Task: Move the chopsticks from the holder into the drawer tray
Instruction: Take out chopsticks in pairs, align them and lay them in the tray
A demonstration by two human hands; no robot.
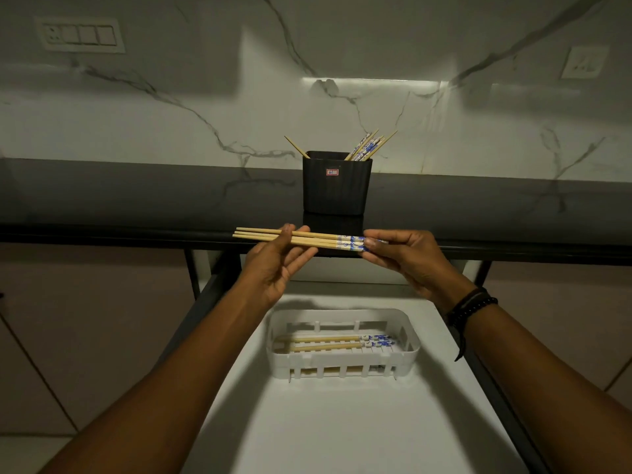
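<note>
Both hands hold one level bundle of chopsticks (321,240), three tips showing. The left hand (277,265) grip pinches the bare shafts; the right hand (407,258) grip pinches the blue-patterned ends. One black holder (337,189) stands on the worktop (136,200) at 12 o'clock. One white tray (342,366) at 6 o'clock holds two chopsticks (325,342).

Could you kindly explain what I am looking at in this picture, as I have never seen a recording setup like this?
There is no machine here: the single picture comes from a camera worn on a person's head, looking down at their bare hands. The left hand and right hand together hold a bundle of chopsticks level, the right pinching its blue-patterned ends. Behind, on the dark counter, stands a black holder with more chopsticks sticking out. Below, in an open drawer, a white tray already holds a few chopsticks.
</note>
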